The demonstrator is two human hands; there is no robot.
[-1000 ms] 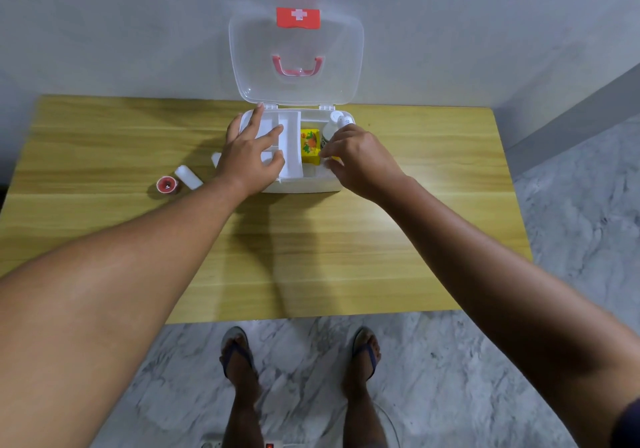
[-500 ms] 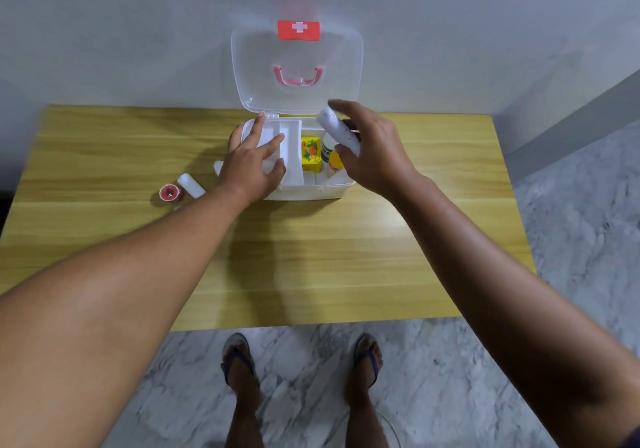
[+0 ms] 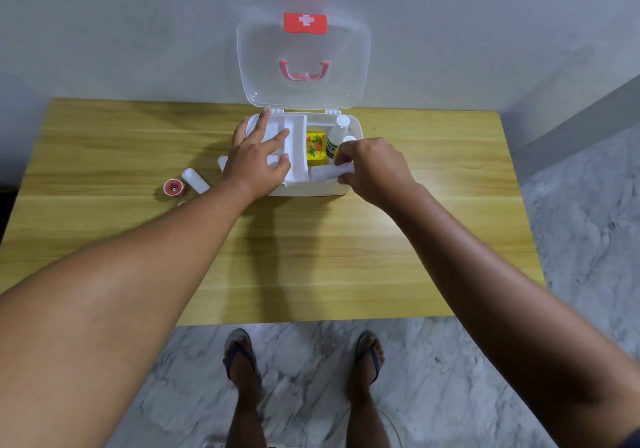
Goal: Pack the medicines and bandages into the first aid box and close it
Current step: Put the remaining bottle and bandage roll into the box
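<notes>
The white first aid box point(image 3: 313, 189) stands open at the table's far middle, its clear lid point(image 3: 304, 49) upright against the wall. Inside are a yellow carton point(image 3: 316, 147) and a clear bottle point(image 3: 337, 137). My left hand point(image 3: 258, 160) lies flat, fingers spread, on the box's white inner tray point(image 3: 294, 132). My right hand point(image 3: 372, 170) grips a white bandage roll point(image 3: 327, 172) lying sideways in the box's front right part. On the table to the left lie another white bandage roll point(image 3: 195, 180) and a red tape roll point(image 3: 173, 188).
The wooden table point(image 3: 311, 257) stands against a grey wall. A small white piece point(image 3: 222, 162) shows beside the box, partly hidden by my left hand. My sandalled feet point(image 3: 304, 354) stand on the marble floor below the table's near edge.
My right hand lifted the white bandage roll above the box half a second ago and has now lowered it into the front right part. My left hand stayed on the tray.
</notes>
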